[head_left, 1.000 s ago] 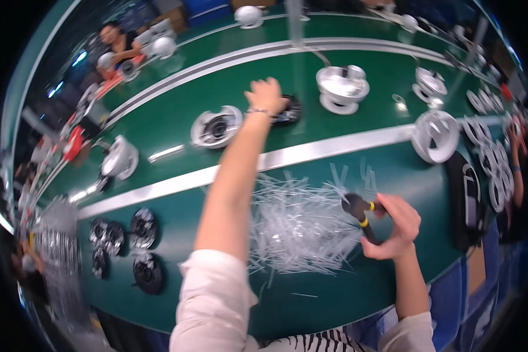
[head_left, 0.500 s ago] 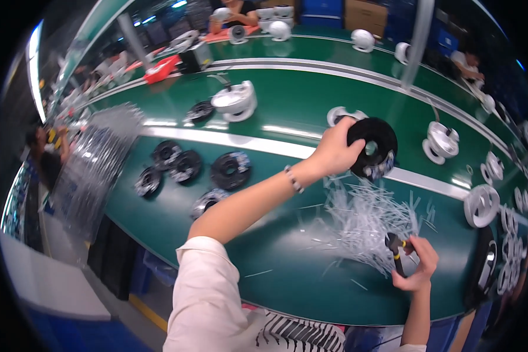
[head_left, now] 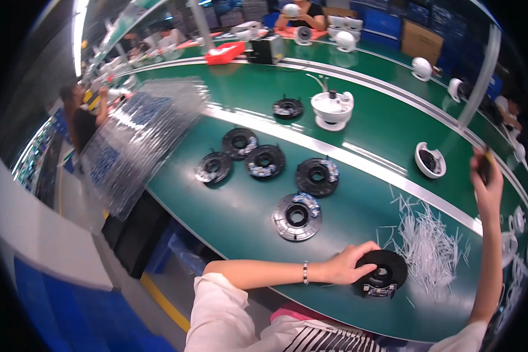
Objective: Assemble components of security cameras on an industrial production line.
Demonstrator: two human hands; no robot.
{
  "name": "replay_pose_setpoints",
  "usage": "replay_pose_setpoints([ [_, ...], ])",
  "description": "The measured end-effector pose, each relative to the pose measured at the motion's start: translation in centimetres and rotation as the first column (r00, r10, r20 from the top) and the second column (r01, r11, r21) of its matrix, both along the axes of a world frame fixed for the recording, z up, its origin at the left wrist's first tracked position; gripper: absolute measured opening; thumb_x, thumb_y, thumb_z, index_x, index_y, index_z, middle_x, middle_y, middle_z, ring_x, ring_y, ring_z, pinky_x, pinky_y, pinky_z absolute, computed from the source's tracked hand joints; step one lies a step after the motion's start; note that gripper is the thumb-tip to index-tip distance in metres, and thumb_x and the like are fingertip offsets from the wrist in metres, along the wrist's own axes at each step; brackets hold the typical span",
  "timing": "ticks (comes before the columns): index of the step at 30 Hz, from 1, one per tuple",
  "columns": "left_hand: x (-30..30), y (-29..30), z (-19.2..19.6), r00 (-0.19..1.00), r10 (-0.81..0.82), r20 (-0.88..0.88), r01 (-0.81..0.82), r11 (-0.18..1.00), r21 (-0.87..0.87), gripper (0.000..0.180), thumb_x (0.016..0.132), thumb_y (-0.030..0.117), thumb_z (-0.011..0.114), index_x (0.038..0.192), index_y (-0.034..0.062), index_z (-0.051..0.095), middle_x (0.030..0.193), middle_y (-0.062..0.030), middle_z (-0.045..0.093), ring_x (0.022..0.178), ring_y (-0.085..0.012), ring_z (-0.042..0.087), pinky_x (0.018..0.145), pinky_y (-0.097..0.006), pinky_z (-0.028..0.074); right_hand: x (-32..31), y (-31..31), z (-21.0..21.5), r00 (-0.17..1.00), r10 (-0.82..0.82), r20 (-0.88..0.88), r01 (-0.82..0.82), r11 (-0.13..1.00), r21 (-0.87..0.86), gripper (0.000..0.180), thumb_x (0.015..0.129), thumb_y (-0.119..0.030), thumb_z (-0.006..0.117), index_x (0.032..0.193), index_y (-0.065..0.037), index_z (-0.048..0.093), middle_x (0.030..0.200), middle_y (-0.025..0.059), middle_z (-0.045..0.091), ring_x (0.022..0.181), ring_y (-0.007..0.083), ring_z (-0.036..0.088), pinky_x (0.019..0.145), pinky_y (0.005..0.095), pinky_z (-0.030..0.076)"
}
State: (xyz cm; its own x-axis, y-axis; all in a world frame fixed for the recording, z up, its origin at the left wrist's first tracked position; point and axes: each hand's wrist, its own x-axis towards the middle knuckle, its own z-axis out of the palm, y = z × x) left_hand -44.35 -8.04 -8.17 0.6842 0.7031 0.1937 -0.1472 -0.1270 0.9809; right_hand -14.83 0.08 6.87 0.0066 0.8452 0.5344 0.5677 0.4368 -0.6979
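Note:
My left hand (head_left: 347,266) grips the rim of a black ring-shaped disc (head_left: 395,268) low over the near side of the green table. The disc has a round hole in its middle and a small circuit board on its near edge. Raised at the far right, my right hand (head_left: 487,182) is closed around small black cutting pliers (head_left: 484,163), which are blurred and partly hidden by the fingers. Beside the held disc lies a heap of cut clear plastic strips (head_left: 428,246). A silver disc with a circuit board (head_left: 297,216) rests to the left of my left hand.
Several black discs (head_left: 265,161) lie on the table's left. A white rounded housing (head_left: 331,110) and an open white shell (head_left: 430,160) sit on the green conveyor (head_left: 387,120). Clear plastic trays (head_left: 149,132) overhang the left edge. A metal post (head_left: 480,76) rises at right; other people work beyond.
My left hand has brought the black disc down and nearer from over the conveyor. My right hand, with the pliers, has risen away to the far right. The view has turned left.

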Motion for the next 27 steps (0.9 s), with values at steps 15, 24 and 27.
replay_pose_setpoints([
  [15,-1.2,1.5,-1.4,0.979,-0.202,0.032,0.203,0.946,-0.254,0.022,0.082,0.002,0.050,0.103,-0.0001,0.043,0.085,-0.0112,0.061,0.080,-0.0155,0.060,0.071,-0.027,0.046,-19.7,27.2,3.1,0.003,-0.255,0.967,-0.231,0.941,0.249,0.029,0.052,-0.012,0.067,0.080,-0.012,0.063,0.084,0.0035,0.056,0.089,0.0197,0.052,0.075,0.0308,0.040],
  [24,-1.3,1.9,-1.2,0.969,-0.248,0.011,0.241,0.927,-0.288,0.023,0.084,0.003,0.050,0.106,0.0001,0.044,0.089,-0.0089,0.062,0.082,-0.0124,0.058,0.074,-0.026,0.045,-21.5,30.4,1.7,-0.230,-0.146,0.962,-0.296,0.952,0.074,0.030,0.047,-0.013,0.068,0.076,-0.016,0.064,0.082,0.0011,0.057,0.086,0.0173,0.051,0.072,0.0288,0.036],
  [27,-1.3,2.0,-1.1,0.967,-0.252,-0.037,0.230,0.926,-0.300,0.023,0.084,0.003,0.050,0.106,0.0004,0.044,0.090,-0.0090,0.062,0.083,-0.0123,0.058,0.074,-0.026,0.045,-20.9,30.5,1.2,-0.258,-0.166,0.952,-0.303,0.949,0.083,0.027,0.049,-0.018,0.070,0.075,-0.016,0.064,0.081,-0.0012,0.059,0.087,0.0158,0.052,0.073,0.0284,0.036],
])
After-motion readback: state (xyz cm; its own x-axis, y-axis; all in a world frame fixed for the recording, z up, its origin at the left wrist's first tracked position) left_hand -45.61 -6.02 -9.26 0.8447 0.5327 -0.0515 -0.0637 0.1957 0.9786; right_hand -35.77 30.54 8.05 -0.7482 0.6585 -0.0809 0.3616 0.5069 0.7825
